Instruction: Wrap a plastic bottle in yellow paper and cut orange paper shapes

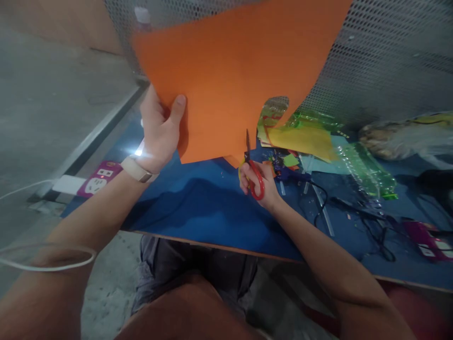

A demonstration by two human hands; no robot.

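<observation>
A large orange sheet of paper [219, 89] is held up over the blue table. My left hand [161, 125] grips its left edge, thumb on the near face and the fingers hidden behind. In my right hand [264, 186] is a pair of scissors [257, 182] with red and yellow handles, my fingers closed round them. Their dark blade points up in front of the sheet's lower edge. A curved cut-out opens the sheet at the lower right. Below the blade, a pointed flap of the paper hangs down.
On the blue table [198, 208], right of the sheet, lie yellow paper [304, 141], a green plastic bottle [371, 170], dark cables and clear sticks. Purple power strips [99, 178] sit at both sides. A perforated metal panel [385, 56] stands behind, and a plastic bag [406, 137] rests far right.
</observation>
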